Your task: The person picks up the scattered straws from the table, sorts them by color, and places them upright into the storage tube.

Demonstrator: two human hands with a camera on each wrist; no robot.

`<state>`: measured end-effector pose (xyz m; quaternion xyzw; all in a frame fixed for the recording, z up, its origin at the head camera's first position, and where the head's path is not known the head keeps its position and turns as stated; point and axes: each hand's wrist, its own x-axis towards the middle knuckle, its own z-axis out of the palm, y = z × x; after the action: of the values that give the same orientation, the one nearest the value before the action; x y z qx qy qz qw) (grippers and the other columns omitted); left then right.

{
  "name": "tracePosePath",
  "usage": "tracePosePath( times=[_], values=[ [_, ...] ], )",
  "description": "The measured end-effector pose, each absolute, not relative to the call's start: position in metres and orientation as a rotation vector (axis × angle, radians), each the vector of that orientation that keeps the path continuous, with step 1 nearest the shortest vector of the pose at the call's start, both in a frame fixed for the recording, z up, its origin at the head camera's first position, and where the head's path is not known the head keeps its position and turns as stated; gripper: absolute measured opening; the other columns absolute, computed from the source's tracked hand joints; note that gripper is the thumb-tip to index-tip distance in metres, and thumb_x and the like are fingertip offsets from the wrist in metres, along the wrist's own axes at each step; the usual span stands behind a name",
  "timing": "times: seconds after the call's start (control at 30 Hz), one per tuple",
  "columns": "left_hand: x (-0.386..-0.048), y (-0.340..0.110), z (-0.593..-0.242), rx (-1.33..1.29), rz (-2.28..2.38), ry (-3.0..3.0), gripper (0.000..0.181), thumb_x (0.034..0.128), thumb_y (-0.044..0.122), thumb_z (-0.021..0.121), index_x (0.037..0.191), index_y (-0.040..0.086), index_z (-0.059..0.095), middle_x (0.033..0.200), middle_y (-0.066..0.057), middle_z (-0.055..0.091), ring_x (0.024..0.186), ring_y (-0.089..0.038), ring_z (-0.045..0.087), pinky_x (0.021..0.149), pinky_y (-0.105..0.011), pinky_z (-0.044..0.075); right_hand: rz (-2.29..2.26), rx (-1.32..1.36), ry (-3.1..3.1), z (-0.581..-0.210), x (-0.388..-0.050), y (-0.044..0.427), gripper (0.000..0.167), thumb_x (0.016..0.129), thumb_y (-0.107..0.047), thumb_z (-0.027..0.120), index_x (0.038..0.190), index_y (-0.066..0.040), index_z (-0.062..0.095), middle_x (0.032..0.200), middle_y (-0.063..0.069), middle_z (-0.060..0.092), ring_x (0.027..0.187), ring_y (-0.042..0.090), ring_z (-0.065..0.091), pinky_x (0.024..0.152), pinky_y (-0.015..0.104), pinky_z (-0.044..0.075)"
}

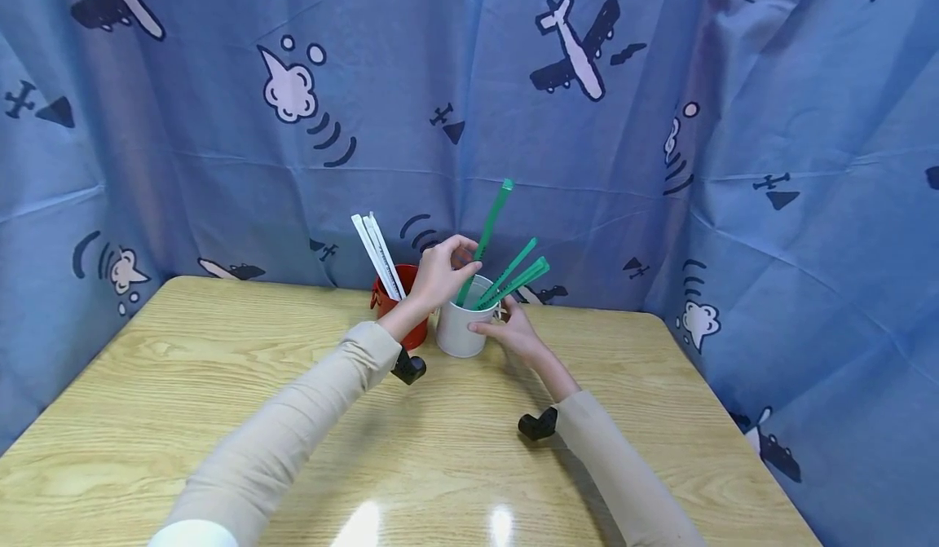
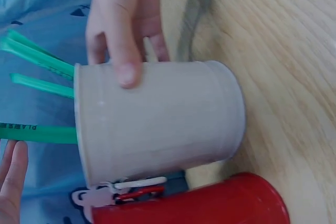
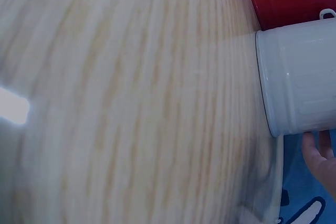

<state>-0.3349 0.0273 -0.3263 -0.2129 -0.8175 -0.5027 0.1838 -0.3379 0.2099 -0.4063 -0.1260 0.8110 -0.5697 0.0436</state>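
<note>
A small white metal bucket stands at the table's back edge, with several green-wrapped straws leaning in it to the right. My left hand reaches over its rim and pinches another green straw, whose lower end is inside the bucket. In the left wrist view, printed letters show on this straw beside my fingertips. My right hand grips the bucket's right side, thumb on the front wall; the other fingers are partly hidden behind it.
Left of the white bucket, touching or nearly so, stands a red bucket with several white-wrapped straws. Both are on a wooden table. A blue curtain with airplane prints hangs right behind and along the sides.
</note>
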Motion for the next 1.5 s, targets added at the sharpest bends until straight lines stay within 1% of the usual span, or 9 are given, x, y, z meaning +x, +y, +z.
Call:
tracePosePath(
  times=[0.17,0.5,0.7,0.77,0.9,1.1,1.27,1.4,1.5],
  values=[
    [-0.337,0.025,-0.335,-0.586,-1.383,-2.336,0.024,0.0892,0.012,0.068,0.112,0.006,0.065,0.096,-0.013,0.071,0.084,-0.024,0.068,0.078,-0.035,0.057,-1.735,-0.389,2.465,-0.397,-0.33,0.206,0.078,0.084,-0.013,0.073,0.148,-0.008,0.029,0.147,0.02,0.036,0.136,0.038,0.036,0.107,0.055,0.037],
    [-0.342,0.02,-0.343,-0.562,-1.352,-2.335,0.022,0.0872,0.009,0.069,0.109,0.005,0.067,0.093,-0.013,0.071,0.082,-0.025,0.068,0.076,-0.036,0.057,-1.733,-0.447,2.539,-0.42,-0.349,0.209,0.077,0.084,-0.018,0.073,0.148,-0.015,0.03,0.147,0.015,0.036,0.136,0.036,0.036,0.11,0.056,0.032],
    [-0.344,0.023,-0.347,-0.549,-1.325,-2.369,0.021,0.0859,0.009,0.071,0.107,0.005,0.068,0.095,-0.013,0.07,0.083,-0.024,0.069,0.077,-0.035,0.057,-1.736,-0.433,2.512,-0.412,-0.345,0.208,0.078,0.085,-0.014,0.072,0.149,-0.013,0.029,0.15,0.017,0.033,0.139,0.037,0.032,0.113,0.057,0.027],
    [-0.345,0.024,-0.348,-0.541,-1.324,-2.39,0.022,0.0859,0.009,0.071,0.107,0.005,0.068,0.095,-0.013,0.071,0.084,-0.024,0.069,0.078,-0.035,0.057,-1.725,-0.431,2.506,-0.405,-0.339,0.207,0.078,0.086,-0.012,0.071,0.15,-0.01,0.027,0.15,0.019,0.031,0.139,0.039,0.031,0.113,0.058,0.028],
    [-0.346,0.025,-0.349,-0.511,-1.344,-2.444,0.022,0.0867,0.01,0.07,0.108,0.005,0.068,0.098,-0.013,0.072,0.088,-0.025,0.069,0.081,-0.036,0.057,-1.708,-0.426,2.488,-0.392,-0.327,0.204,0.077,0.086,-0.011,0.069,0.15,-0.007,0.026,0.149,0.021,0.031,0.138,0.041,0.033,0.108,0.057,0.035],
    [-0.346,0.025,-0.351,-0.524,-1.356,-2.475,0.021,0.0871,0.007,0.068,0.108,0.006,0.069,0.099,-0.013,0.073,0.088,-0.025,0.069,0.081,-0.036,0.057,-1.724,-0.419,2.474,-0.39,-0.323,0.202,0.077,0.086,-0.01,0.069,0.15,-0.007,0.026,0.149,0.022,0.031,0.138,0.042,0.033,0.107,0.055,0.038],
    [-0.344,0.024,-0.35,-0.532,-1.369,-2.464,0.021,0.0867,0.006,0.068,0.107,0.006,0.069,0.098,-0.013,0.073,0.087,-0.025,0.07,0.08,-0.036,0.057,-1.742,-0.414,2.49,-0.404,-0.334,0.206,0.079,0.085,-0.013,0.071,0.15,-0.009,0.025,0.149,0.02,0.032,0.139,0.04,0.032,0.108,0.055,0.037],
    [-0.341,0.02,-0.353,-0.571,-1.395,-2.444,0.021,0.0894,0.007,0.065,0.11,0.005,0.069,0.102,-0.014,0.072,0.09,-0.026,0.07,0.083,-0.037,0.057,-1.745,-0.404,2.543,-0.422,-0.347,0.211,0.08,0.083,-0.018,0.073,0.149,-0.011,0.027,0.149,0.016,0.034,0.139,0.036,0.032,0.112,0.056,0.031],
    [-0.338,0.016,-0.356,-0.632,-1.407,-2.424,0.022,0.0922,0.009,0.062,0.113,0.003,0.068,0.108,-0.015,0.071,0.093,-0.026,0.069,0.085,-0.037,0.056,-1.739,-0.405,2.56,-0.423,-0.346,0.212,0.08,0.084,-0.018,0.073,0.149,-0.011,0.027,0.148,0.016,0.035,0.139,0.036,0.033,0.113,0.057,0.028]
  ],
)
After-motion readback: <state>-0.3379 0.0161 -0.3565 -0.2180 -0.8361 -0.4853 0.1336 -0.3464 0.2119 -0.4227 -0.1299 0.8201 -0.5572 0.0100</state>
